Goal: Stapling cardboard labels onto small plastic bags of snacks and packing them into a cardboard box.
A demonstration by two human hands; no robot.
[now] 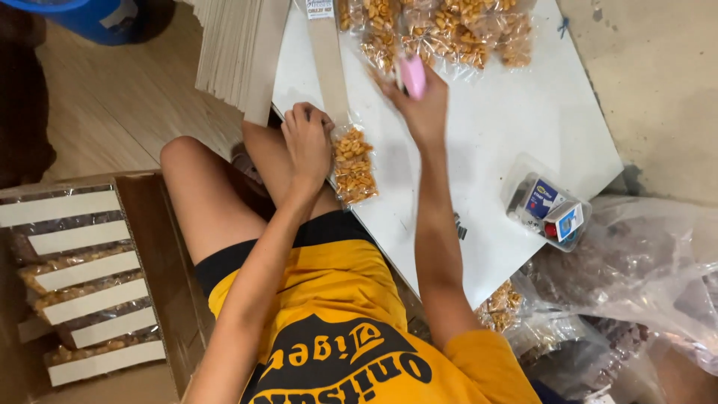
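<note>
My left hand (pixel 307 139) presses down on a long cardboard strip (pixel 329 60) where it meets a small clear bag of peanuts (pixel 353 166), at the near edge of a white board (pixel 516 112). My right hand (pixel 420 101) is raised over the board and grips a pink stapler (pixel 412 75). Just beyond it lies a pile of several clear peanut bags (pixel 441 30). My bare knees sit under the board's left edge.
A stack of cardboard strips (pixel 235 49) lies at the top left. A cardboard box (pixel 161 262) on the left holds several finished packs with white headers. A clear tub of staple boxes (pixel 547 209) stands on the board's right. Crumpled plastic bags (pixel 636 277) fill the right.
</note>
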